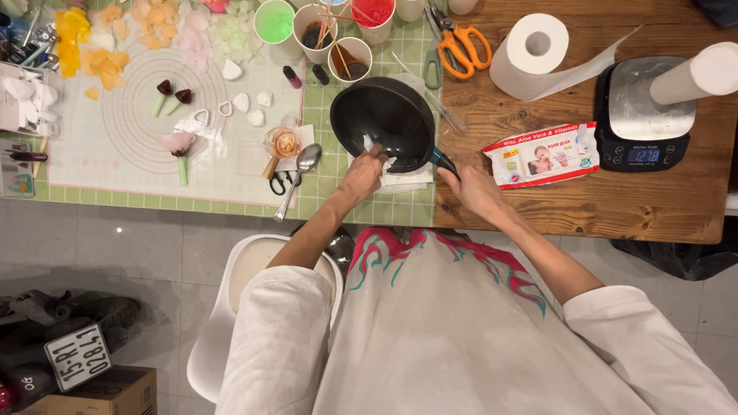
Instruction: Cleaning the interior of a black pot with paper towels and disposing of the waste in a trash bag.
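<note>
A small black frying pan (388, 115) is tilted above the green checked mat at the table's front edge. My right hand (473, 190) grips its dark handle (444, 162). My left hand (363, 173) presses a white tissue (378, 150) against the pan's inner wall. More white tissue (403, 179) lies under the pan. A metal spoon (301, 167) and a small glass jar (282, 143) lie just left of my left hand.
A pack of wet wipes (542, 154), a paper roll (538, 52), a black kitchen scale (639, 115) and orange scissors (460, 48) sit on the wooden table to the right. Cups of coloured liquid (323, 31), a white silicone mat (146, 115) with petals lie left. A white chair (231, 307) stands below.
</note>
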